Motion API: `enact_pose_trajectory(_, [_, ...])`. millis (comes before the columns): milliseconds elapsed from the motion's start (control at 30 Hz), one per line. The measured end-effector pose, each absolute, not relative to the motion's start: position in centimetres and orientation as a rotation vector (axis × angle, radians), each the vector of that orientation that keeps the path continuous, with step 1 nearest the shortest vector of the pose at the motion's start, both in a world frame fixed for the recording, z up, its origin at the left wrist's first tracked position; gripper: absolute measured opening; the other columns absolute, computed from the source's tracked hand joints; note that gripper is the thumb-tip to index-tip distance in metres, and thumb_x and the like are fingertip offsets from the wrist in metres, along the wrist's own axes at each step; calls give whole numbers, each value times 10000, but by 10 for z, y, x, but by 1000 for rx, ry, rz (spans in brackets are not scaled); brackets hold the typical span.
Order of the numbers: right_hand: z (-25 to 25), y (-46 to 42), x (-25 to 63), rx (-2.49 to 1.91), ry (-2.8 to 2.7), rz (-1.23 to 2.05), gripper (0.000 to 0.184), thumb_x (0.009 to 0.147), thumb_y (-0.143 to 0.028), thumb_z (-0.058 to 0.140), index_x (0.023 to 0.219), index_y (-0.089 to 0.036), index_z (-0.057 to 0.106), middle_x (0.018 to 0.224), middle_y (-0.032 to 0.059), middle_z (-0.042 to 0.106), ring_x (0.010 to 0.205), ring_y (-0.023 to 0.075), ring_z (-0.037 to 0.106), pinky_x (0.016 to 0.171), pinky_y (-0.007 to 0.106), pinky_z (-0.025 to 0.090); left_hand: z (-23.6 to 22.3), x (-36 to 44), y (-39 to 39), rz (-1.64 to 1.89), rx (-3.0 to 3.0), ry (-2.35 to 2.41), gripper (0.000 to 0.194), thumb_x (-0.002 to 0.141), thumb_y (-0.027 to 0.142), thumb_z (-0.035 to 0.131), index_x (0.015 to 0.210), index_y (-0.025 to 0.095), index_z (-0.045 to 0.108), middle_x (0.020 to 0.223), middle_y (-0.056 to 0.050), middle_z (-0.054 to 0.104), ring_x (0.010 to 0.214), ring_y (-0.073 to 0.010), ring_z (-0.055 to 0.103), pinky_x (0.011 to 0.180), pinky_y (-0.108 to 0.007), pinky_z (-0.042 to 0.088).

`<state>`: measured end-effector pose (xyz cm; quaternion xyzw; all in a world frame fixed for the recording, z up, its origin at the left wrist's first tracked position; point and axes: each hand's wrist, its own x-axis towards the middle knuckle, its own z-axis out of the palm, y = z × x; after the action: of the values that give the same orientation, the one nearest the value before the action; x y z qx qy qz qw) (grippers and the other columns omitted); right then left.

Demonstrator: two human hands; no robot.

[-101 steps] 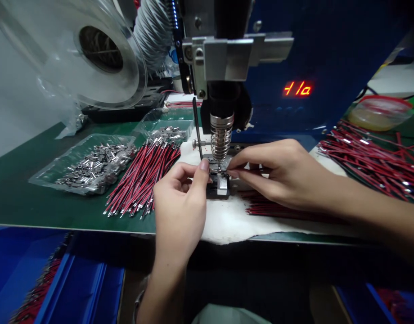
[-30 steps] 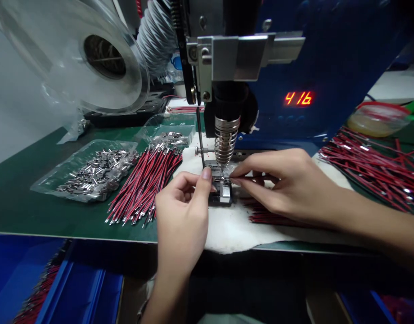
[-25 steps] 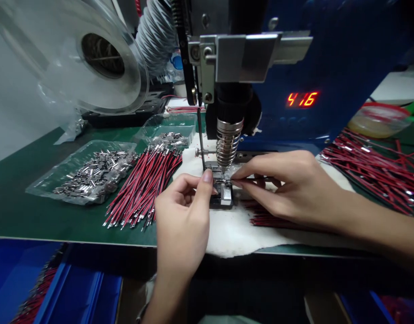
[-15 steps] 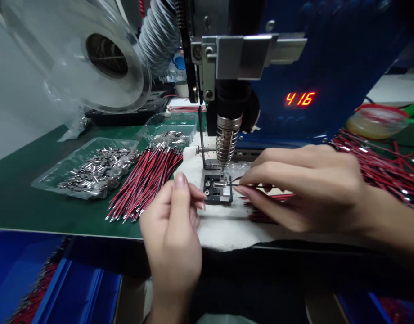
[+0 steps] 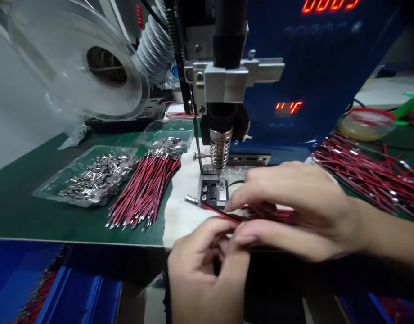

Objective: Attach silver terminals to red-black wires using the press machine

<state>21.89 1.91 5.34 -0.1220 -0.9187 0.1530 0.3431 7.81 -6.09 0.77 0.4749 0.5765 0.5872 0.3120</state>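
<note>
A red-and-black wire (image 5: 215,209) with a silver metal tip (image 5: 192,199) lies slanted in the air in front of the small black fixture (image 5: 211,191) of the soldering machine. My left hand (image 5: 210,265) is closed, its thumb and forefinger pinching the wire near the table's front edge. The thumb of my right hand (image 5: 294,211) presses at the same spot, and its fingers curl over the wire; the far end is hidden by the hands. Above the fixture stands the spring-wrapped soldering head (image 5: 221,146).
To the left lie a bundle of red-and-black wires (image 5: 144,189) and a clear tray of metal ferrules (image 5: 95,177). A second tray (image 5: 171,141) stands behind. More wires (image 5: 369,168) and a tub (image 5: 367,123) are at right. A clear spool (image 5: 132,85) hangs upper left.
The wire's metal tip has come off the fixture, moving left and toward me. My right hand has drawn nearer, and my left hand has moved right to meet it. The machine's display reading has changed.
</note>
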Motion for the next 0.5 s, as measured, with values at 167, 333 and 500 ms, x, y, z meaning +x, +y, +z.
enact_pose_trajectory(167, [62, 39, 239, -610, -2574, 292, 183, 959, -255, 545, 870, -151, 666, 710, -10, 627, 601, 86, 525, 571, 229, 367, 20, 26, -45, 1448, 1491, 1827, 219, 822, 370, 604, 665, 219, 625, 552, 41, 606, 451, -100, 508, 418, -193, 362])
enact_pose_trajectory(333, [63, 57, 256, -948, -2931, 306, 169, 903, -281, 549, 896, -250, 715, 763, -1, 685, 626, 150, 573, 571, 269, 354, 41, -33, -10, 766, 2151, 2308, 289, 880, 457, 472, 744, 245, 613, 521, 42, 545, 465, -137, 469, 472, -245, 296])
enact_pose_trajectory(500, [60, 57, 252, -989, -2985, 410, 173, 872, -267, 565, 930, -275, 727, 847, 2, 716, 708, 178, 614, 627, 280, 389, 52, -54, 23, 33, 2145, 2480, 369, 897, 518, 356, 761, 248, 567, 668, -41, 592, 604, -236, 533, 532, -303, 275])
